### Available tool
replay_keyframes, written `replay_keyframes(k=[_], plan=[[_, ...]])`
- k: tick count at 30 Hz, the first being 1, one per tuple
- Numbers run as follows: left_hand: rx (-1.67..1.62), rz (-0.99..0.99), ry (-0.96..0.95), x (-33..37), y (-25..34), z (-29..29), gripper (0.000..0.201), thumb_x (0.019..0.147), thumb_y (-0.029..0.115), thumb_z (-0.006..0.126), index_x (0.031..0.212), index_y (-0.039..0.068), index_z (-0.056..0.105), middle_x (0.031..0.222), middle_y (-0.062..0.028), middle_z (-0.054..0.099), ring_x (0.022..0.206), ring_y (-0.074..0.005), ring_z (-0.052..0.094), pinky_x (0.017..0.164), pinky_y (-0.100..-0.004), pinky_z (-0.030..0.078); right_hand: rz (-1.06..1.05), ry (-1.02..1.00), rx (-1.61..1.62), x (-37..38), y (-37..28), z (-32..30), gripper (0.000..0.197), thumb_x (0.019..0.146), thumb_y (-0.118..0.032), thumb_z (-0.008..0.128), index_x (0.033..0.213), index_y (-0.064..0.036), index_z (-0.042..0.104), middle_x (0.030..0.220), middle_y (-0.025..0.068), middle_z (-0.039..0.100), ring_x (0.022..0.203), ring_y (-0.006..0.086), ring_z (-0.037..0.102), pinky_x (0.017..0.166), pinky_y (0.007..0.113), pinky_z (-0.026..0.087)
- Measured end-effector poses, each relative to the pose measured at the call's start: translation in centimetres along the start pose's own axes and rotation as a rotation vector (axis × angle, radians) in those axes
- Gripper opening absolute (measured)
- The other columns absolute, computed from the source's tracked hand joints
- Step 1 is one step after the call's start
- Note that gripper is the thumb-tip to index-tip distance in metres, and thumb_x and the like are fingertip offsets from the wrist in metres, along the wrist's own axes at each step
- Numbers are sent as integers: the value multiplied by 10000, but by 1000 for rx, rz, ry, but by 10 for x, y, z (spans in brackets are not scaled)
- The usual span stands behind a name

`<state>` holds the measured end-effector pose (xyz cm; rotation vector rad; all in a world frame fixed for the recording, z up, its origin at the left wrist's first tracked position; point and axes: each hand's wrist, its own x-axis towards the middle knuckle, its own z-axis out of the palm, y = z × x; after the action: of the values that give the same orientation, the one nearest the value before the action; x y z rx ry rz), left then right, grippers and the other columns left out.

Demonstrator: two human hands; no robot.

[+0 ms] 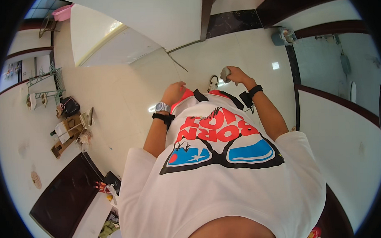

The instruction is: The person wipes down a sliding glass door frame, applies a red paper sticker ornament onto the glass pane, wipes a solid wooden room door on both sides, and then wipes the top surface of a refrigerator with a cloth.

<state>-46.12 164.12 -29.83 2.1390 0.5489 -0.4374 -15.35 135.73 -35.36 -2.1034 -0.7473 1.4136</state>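
My right hand (238, 75) is out in front of my body, its fingers closed round a crumpled grey piece, which looks like a cloth (225, 74). A dark band (255, 90) sits on that wrist. On the other side, my left hand (174, 93) hangs by the red edge of my shorts (188, 94), its fingers loosely bent with a gap by the thumb and nothing visible in them. That wrist carries a watch (162, 107) and a black band (164, 118). One shoe (213, 83) shows on the floor between my hands.
A large white panel (145, 15) stands ahead, with a thin dark strip (178, 62) on the tiles beside it. Far right, a grey bin (278, 37) stands near a doorway. Along the left are a green rack (44, 80), a black bag (69, 107) and cardboard (65, 140).
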Motion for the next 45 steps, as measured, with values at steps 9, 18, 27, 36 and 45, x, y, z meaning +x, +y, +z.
replay_keyframes(k=[9, 18, 27, 36, 45], plan=[[-23, 119, 30, -87, -143, -111, 341, 1131, 257, 685, 1394, 60, 777, 1238, -200, 845, 1061, -378, 821, 958, -472, 650, 55, 37, -71, 21, -129, 135, 535, 899, -136, 689, 1410, 23, 686, 981, 249, 807, 669, 345, 791, 536, 437, 643], [-151, -202, 157, -264, -476, -283, 348, 1151, 261, 686, 1397, 29, 769, 1221, -185, 859, 1076, -316, 827, 945, -425, 649, -272, 38, -286, 168, -377, 322, 419, 910, -236, 759, 1250, 8, 735, 1162, 289, 805, 1101, 472, 782, 970, 507, 615], [-232, 89, 223, -95, -221, -260, 381, 1116, 269, 732, 1417, 37, 756, 1326, -171, 836, 1165, -342, 808, 975, -452, 637, -171, 64, -132, 114, -351, 162, 487, 1108, -413, 746, 1346, 5, 665, 1115, 232, 780, 1030, 370, 738, 948, 451, 578], [-203, 206, 203, -43, -158, -290, 524, 1090, 302, 803, 1539, 70, 666, 1437, -158, 793, 1285, -325, 765, 1082, -469, 601, -385, -163, 79, 123, -417, 143, 613, 1065, -379, 824, 1491, -6, 589, 1280, 210, 829, 1095, 273, 768, 970, 399, 588], [-464, 126, 150, -64, -187, -314, 421, 1089, 158, 791, 1482, 27, 719, 1387, -142, 810, 1293, -272, 777, 1122, -411, 609, -401, -258, 4, 111, -468, 156, 711, 1052, -493, 815, 1515, 11, 622, 1266, 208, 831, 1082, 291, 777, 1002, 422, 594]])
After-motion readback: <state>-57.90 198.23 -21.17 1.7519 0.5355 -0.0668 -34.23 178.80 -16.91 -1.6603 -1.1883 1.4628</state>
